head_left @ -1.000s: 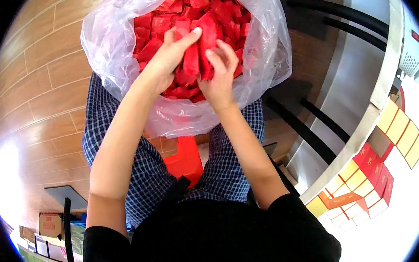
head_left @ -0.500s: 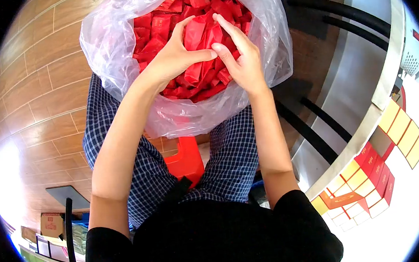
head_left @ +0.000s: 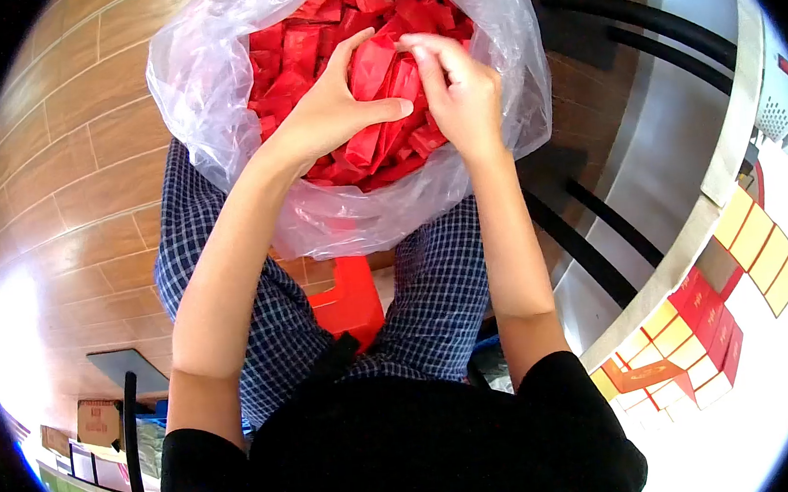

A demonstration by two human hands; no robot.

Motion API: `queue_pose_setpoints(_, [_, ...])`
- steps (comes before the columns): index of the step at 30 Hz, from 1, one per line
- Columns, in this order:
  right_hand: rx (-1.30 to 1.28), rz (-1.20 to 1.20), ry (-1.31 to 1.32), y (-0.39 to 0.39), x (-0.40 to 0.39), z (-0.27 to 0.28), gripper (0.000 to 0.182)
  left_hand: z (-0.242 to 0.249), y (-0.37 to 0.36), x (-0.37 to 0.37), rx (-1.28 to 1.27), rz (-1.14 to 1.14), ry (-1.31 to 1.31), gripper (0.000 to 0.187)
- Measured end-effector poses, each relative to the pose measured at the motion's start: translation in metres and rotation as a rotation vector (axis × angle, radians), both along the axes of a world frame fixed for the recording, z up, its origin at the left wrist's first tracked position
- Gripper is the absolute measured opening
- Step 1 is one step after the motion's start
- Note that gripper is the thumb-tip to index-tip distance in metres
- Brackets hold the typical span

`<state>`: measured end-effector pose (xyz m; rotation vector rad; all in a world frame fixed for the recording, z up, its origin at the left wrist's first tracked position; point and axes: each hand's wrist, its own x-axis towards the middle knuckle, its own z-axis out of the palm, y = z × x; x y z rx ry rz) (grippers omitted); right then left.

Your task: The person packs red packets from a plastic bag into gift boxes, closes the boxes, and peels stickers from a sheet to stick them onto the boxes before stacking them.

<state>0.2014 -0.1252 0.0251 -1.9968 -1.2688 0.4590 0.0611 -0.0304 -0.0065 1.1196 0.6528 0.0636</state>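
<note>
A large clear plastic bag (head_left: 207,103), wide at the mouth, is full of small red packets (head_left: 304,45). Over the heap my left hand (head_left: 332,107) curves round a few upright red packets (head_left: 373,72), fingertips at their far end and thumb at the near side. Opposite it, my right hand (head_left: 465,92) has thumb and bent index finger closed together at the far top corner of those packets. What exactly lies in that pinch is mostly hidden by the fingers.
Below the bag, between my checked trouser legs (head_left: 199,234), is a red plastic stool (head_left: 354,305). A table edge (head_left: 729,146) curves along the right, with red and yellow boxes (head_left: 697,333) on it. Black metal legs (head_left: 654,22) stand under it. Cardboard boxes (head_left: 98,422) sit at lower left.
My right hand's fingers have bent and drawn together into a pinch at the packets' far end, its thumb moving up and away from the left thumb. The left hand has barely moved.
</note>
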Motion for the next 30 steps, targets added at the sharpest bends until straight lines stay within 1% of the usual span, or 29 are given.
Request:
queue_pose_setpoints(1, [0.052,-0.113,0.087,0.004,0.0,-0.008,0.015,0.005,0.003,0.0,-0.015,0.023,0.044,0.101])
queue_pose_setpoints(2, [0.121,-0.252,0.262,0.006,0.005,-0.027,0.016,0.008,0.005,0.0,-0.03,0.045,0.089,0.101])
queue_pose_setpoints(3, [0.156,-0.356,0.362,0.009,0.013,-0.044,0.017,0.008,0.006,0.0,-0.029,0.046,0.095,0.101])
queue_pose_setpoints(5, [-0.043,-0.522,0.349,0.004,0.034,-0.091,0.02,0.006,0.008,0.0,-0.126,0.308,0.255,0.099])
queue_pose_setpoints(6, [-0.238,-0.511,0.225,0.001,0.039,-0.115,0.027,-0.001,0.01,-0.002,-0.138,0.347,0.227,0.094])
queue_pose_setpoints(7, [-0.431,-0.494,0.099,-0.001,0.043,-0.137,0.036,0.0,0.011,-0.002,-0.135,0.348,0.232,0.094])
queue_pose_setpoints(9, [-0.551,-0.58,0.265,0.001,0.039,-0.177,0.066,0.005,0.012,-0.001,-0.251,0.501,0.192,0.088])
queue_pose_setpoints(10, [-0.569,-0.603,0.327,0.008,0.032,-0.187,0.085,0.003,0.012,0.0,-0.27,0.534,0.185,0.085])
queue_pose_setpoints(11, [-0.614,-0.662,0.378,0.012,0.026,-0.196,0.095,0.002,0.012,0.001,-0.266,0.536,0.193,0.085])
queue_pose_setpoints(13, [-0.721,-0.72,0.296,0.026,0.018,-0.2,0.098,0.001,0.014,0.001,-0.34,0.56,0.189,0.083])
queue_pose_setpoints(15, [-0.759,-0.705,0.282,0.031,0.016,-0.204,0.095,-0.005,0.013,0.001,-0.322,0.565,0.174,0.08])
queue_pose_setpoints(17, [-0.793,-0.698,0.253,0.031,0.02,-0.209,0.091,-0.004,0.014,0.003,-0.369,0.565,0.193,0.079])
queue_pose_setpoints(19, [-0.699,-0.588,0.246,0.021,0.028,-0.21,0.07,-0.003,0.016,0.005,-0.353,0.577,0.194,0.079])
queue_pose_setpoints(20, [-0.694,-0.595,0.234,0.01,0.031,-0.207,0.07,-0.001,0.016,0.007,-0.337,0.587,0.198,0.078])
queue_pose_setpoints(22, [-0.417,-0.522,0.741,-0.016,0.034,-0.187,0.052,0.002,0.014,0.008,-0.381,0.573,0.177,0.078])
queue_pose_setpoints(23, [-0.371,-0.565,0.902,-0.029,0.028,-0.175,0.043,-0.001,0.012,0.009,-0.381,0.559,0.176,0.078])
queue_pose_setpoints(24, [-0.214,-0.546,1.182,-0.035,0.017,-0.14,0.04,-0.004,0.009,0.011,-0.374,0.547,0.157,0.083])
queue_pose_setpoints(25, [-0.178,-0.539,1.268,-0.051,0.011,-0.132,0.042,-0.002,0.006,0.011,-0.379,0.539,0.142,0.083])
queue_pose_setpoints(27, [-0.158,-0.608,1.282,-0.073,-0.001,-0.103,0.038,0.005,-0.003,0.011,-0.283,0.432,0.119,0.088])
queue_pose_setpoints(28, [-0.114,-0.598,1.256,-0.081,-0.008,-0.085,0.041,0.01,-0.007,0.01,-0.24,0.365,0.116,0.089])
queue_pose_setpoints(29, [-0.069,-0.59,1.227,-0.092,-0.016,-0.068,0.046,0.013,-0.015,0.01,-0.24,0.354,0.093,0.089])
queue_pose_setpoints(30, [-0.069,-0.524,0.962,-0.094,-0.027,-0.038,0.041,0.013,-0.027,0.009,-0.074,0.296,0.096,0.088])
